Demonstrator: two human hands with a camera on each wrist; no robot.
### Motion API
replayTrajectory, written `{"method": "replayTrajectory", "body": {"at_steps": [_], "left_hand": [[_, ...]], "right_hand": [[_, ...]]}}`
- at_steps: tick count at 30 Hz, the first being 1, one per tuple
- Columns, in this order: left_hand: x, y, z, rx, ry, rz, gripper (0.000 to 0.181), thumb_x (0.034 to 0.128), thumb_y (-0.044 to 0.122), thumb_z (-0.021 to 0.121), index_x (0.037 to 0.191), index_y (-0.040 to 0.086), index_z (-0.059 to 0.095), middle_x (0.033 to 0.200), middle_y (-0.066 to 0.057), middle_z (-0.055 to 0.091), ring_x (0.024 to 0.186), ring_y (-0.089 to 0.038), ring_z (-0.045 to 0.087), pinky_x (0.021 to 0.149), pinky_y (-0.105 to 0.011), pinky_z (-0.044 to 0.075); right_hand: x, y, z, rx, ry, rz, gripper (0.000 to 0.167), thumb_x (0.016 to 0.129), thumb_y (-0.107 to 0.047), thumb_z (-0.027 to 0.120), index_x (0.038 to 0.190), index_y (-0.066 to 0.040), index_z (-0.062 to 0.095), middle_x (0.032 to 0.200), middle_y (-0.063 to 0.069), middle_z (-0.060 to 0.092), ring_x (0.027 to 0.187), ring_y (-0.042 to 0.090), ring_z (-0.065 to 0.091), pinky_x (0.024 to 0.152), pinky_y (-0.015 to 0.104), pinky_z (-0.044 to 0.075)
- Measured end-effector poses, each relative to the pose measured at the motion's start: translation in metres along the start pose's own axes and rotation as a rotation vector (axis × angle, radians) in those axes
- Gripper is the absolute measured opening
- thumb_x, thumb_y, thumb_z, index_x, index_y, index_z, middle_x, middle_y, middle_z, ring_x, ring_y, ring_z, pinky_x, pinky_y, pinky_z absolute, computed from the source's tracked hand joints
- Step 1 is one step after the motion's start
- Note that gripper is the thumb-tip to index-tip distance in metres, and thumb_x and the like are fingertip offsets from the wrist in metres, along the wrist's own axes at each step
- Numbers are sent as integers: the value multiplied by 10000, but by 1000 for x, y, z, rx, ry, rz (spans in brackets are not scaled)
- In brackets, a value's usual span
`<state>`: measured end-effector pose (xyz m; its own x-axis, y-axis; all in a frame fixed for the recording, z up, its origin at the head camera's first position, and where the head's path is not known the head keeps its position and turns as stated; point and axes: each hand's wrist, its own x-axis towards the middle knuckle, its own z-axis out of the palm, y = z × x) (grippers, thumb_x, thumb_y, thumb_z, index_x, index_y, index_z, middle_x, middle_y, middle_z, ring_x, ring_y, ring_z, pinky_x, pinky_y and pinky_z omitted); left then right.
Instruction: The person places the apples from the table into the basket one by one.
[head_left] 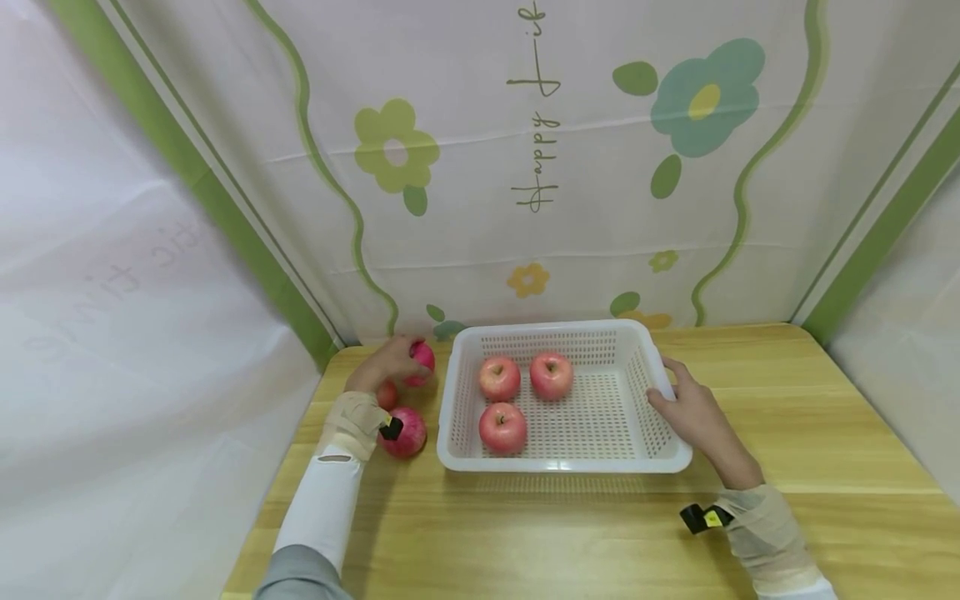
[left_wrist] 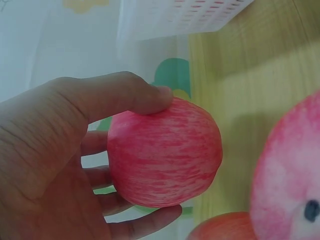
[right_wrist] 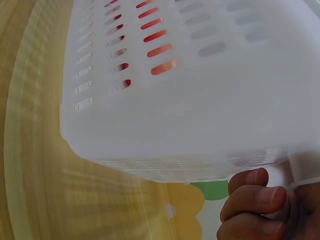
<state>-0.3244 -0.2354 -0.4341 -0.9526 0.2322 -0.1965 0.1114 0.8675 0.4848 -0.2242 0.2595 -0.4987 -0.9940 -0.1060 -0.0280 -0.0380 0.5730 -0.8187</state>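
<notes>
A pinkish-red apple (head_left: 422, 363) (left_wrist: 165, 152) is gripped by my left hand (head_left: 387, 364) (left_wrist: 75, 145), thumb on one side and fingers around the other, left of the basket. My right hand (head_left: 693, 414) (right_wrist: 255, 207) holds the right rim of the white perforated basket (head_left: 562, 465) (right_wrist: 190, 115), thumb inside and fingers outside. Inside the basket, toward its left, are three apples (head_left: 503, 427). Just below my left hand lie a large red apple (head_left: 407, 435) (left_wrist: 290, 175) and a smaller orange-red fruit (head_left: 387, 395) (left_wrist: 225, 229), partly hidden.
The wooden table (head_left: 570, 533) reaches back to a pale curtain (head_left: 465, 208) printed with flowers, and similar fabric hangs at both sides. The basket's back edge stands close to the curtain.
</notes>
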Motion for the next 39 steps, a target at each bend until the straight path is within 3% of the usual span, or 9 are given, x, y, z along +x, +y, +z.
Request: {"method": "replayTrajectory", "body": {"at_steps": [16, 28, 39], "left_hand": [[-9, 19, -13, 115, 5, 42, 825, 819, 248, 777, 1555, 9, 492, 1356, -246, 555, 1153, -351, 589, 948, -450, 568], [-19, 37, -21, 112, 2, 52, 805, 853, 248, 779, 1568, 28, 483, 1438, -228, 523, 1226, -358, 582, 1038, -506, 548], [-23, 49, -21, 145, -14, 64, 780, 873, 254, 783, 1563, 38, 490, 1458, -223, 515, 1223, -341, 571, 1022, -481, 557]], "right_hand": [[2, -1, 0, 7, -1, -6, 754, 1088, -202, 548, 1661, 64, 138, 1251, 463, 633, 790, 331, 793, 572, 384, 649], [3, 1, 0, 16, -7, -2, 762, 1090, -223, 545, 1663, 64, 131, 1263, 462, 629, 797, 330, 793, 576, 388, 651], [0, 2, -1, 7, -5, -3, 761, 1091, -233, 550, 1663, 57, 140, 1266, 465, 626, 804, 327, 791, 576, 381, 649]]}}
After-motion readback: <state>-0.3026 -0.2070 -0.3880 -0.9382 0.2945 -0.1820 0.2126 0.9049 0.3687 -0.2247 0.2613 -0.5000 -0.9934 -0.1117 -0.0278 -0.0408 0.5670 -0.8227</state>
